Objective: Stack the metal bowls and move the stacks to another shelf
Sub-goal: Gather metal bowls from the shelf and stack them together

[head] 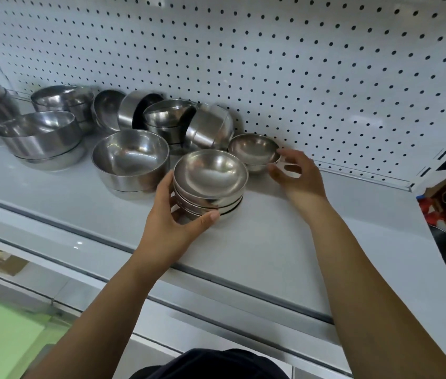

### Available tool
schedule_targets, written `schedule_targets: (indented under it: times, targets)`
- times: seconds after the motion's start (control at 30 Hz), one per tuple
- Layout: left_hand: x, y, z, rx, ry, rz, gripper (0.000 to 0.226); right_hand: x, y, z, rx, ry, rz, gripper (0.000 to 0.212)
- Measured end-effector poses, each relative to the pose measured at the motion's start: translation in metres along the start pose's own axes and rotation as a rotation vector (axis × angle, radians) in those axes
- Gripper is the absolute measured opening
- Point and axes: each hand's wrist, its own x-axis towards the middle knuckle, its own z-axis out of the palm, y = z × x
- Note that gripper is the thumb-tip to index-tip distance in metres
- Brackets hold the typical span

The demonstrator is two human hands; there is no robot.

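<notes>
The left hand holds the stack of flat bowls on the shelf, thumb in front and fingers round the back. The right hand is half bent beside the small bowl, with one fingertip at its rim. I cannot tell if it has a real hold yet. The small bowl sits just behind the stack, near the back wall. The bowls are shiny and look slippery, so a light pinch on the rim could let the small bowl slip and clang down. If the stack is lifted crooked, its top bowl could slide off. A bump could also roll the tipped bowls behind.
</notes>
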Motion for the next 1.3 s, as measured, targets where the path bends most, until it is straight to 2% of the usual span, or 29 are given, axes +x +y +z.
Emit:
schedule_targets:
  times: [0.27, 0.37, 0.47, 0.67, 0.83, 1.0, 1.3]
  targets:
    - [-0.002, 0.005, 0.013, -0.021, 0.040, 0.043, 0.096, 0.010, 0.015, -0.001, -0.033, -0.063, 0.008, 0.044]
    - [-0.002, 0.004, 0.012, -0.023, 0.042, 0.052, 0.095, 0.008, 0.018, 0.002, -0.033, -0.062, 0.003, 0.036]
    - [-0.001, 0.002, 0.010, -0.002, 0.042, 0.059, 0.092, 0.006, 0.020, 0.003, 0.014, -0.004, -0.004, 0.024]
    - [0.000, -0.001, 0.005, 0.022, 0.022, 0.079, 0.090, -0.004, 0.016, -0.004, 0.085, 0.129, 0.008, 0.031]
    - [0.000, -0.001, 0.003, 0.012, 0.010, 0.085, 0.085, -0.018, 0.003, -0.010, 0.153, 0.259, -0.008, 0.020]
    - [-0.001, 0.000, 0.002, 0.007, -0.008, 0.083, 0.084, -0.034, -0.018, -0.008, 0.309, 0.339, -0.074, 0.019]
    - [-0.001, 0.001, 0.001, -0.001, -0.009, 0.043, 0.086, -0.050, -0.054, 0.008, 0.402, 0.097, -0.230, 0.026]
